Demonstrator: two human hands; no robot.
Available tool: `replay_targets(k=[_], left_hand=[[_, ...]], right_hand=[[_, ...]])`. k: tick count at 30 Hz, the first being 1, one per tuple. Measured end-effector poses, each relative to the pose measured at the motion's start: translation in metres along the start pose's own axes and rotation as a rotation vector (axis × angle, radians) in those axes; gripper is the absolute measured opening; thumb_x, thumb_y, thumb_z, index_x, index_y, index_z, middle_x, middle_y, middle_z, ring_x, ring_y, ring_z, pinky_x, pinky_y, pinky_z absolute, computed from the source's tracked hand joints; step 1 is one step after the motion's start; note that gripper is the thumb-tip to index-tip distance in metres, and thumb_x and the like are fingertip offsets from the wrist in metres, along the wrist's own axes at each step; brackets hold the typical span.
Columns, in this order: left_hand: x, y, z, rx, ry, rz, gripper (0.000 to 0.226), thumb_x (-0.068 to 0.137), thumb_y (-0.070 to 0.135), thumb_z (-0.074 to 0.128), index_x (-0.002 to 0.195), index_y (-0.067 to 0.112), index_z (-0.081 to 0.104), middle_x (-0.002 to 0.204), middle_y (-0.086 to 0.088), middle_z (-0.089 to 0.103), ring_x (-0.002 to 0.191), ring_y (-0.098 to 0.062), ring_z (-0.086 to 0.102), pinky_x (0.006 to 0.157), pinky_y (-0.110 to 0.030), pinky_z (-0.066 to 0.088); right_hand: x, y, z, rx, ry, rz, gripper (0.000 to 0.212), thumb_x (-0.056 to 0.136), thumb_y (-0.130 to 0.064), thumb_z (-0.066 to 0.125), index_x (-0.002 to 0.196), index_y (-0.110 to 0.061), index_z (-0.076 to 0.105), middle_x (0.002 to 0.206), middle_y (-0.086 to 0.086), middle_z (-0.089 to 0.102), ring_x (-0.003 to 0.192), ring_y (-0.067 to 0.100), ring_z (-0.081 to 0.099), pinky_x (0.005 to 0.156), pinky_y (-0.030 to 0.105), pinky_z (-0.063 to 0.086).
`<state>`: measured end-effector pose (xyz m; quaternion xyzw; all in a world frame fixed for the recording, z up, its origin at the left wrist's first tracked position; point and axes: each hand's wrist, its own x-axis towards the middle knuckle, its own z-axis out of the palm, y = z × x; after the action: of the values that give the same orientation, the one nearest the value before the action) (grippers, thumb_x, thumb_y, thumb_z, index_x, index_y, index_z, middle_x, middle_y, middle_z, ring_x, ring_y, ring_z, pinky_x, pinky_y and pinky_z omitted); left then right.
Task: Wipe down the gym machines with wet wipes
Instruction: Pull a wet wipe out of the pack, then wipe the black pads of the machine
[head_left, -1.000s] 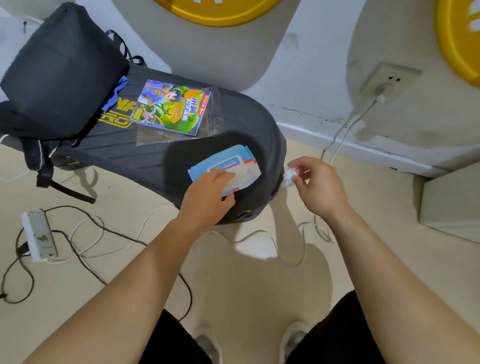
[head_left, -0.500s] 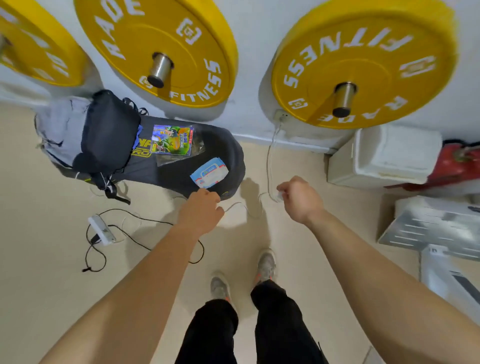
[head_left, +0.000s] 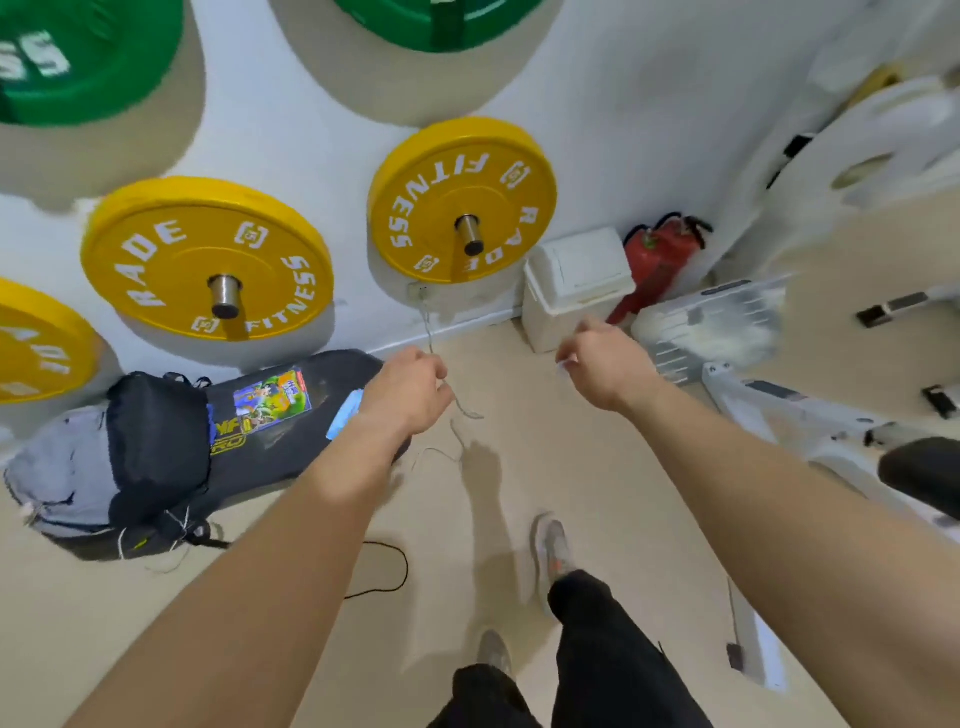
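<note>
Right hand pinches a small white wet wipe above the floor. Left hand hangs with fingers loosely curled, nothing visible in it. Wet wipe pack lies on the black bag by the wall.

- My left hand is held out forward, back up, fingers loosely curled.
- My right hand, out to the right, pinches a small wet wipe at its fingertips.
- Both forearms are outstretched.
</note>
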<state>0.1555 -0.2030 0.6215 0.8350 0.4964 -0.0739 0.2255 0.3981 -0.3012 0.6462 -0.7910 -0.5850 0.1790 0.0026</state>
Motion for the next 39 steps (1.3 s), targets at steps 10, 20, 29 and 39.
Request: replay_targets(k=[10,20,29,39], left_hand=[[-0.06,0.128,0.003,0.152,-0.089,0.285,0.044,0.097,0.035,0.052,0.139,0.022,0.053,0.141,-0.003,0.046,0.127,-0.025,0.048,0.097,-0.039,0.045],[-0.129,0.316,0.083,0.343,-0.191,0.548,0.044,0.097,0.038,0.051,0.138,0.023,0.053,0.137,-0.002,0.049,0.125,-0.025,0.049,0.094,-0.037,0.044],[-0.23,0.499,0.202,0.354,-0.266,0.687,0.043,0.095,0.035,0.052,0.135,0.02,0.056,0.134,-0.002,0.048,0.12,-0.024,0.052,0.098,-0.041,0.047],[-0.308,0.629,0.299,0.339,-0.319,0.739,0.042,0.096,0.035,0.052,0.137,0.024,0.053,0.141,0.0,0.046,0.124,-0.023,0.05,0.098,-0.042,0.047]], right_hand=[[-0.174,0.085,-0.024,0.082,0.024,0.299,0.027,0.094,-0.018,0.052,0.111,-0.024,0.072,0.117,0.004,0.068,0.109,0.029,0.061,0.086,0.038,0.052],[-0.341,0.21,-0.012,0.175,0.112,0.502,0.031,0.094,-0.017,0.046,0.112,-0.025,0.07,0.115,0.003,0.067,0.103,0.026,0.061,0.077,0.035,0.05],[-0.529,0.35,0.028,0.298,0.147,0.651,0.024,0.095,-0.019,0.048,0.106,-0.02,0.069,0.105,0.004,0.067,0.096,0.028,0.061,0.08,0.039,0.054],[-0.644,0.482,0.051,0.442,0.18,0.77,0.019,0.089,-0.019,0.049,0.085,-0.029,0.065,0.093,0.0,0.066,0.088,0.027,0.061,0.071,0.034,0.05]])
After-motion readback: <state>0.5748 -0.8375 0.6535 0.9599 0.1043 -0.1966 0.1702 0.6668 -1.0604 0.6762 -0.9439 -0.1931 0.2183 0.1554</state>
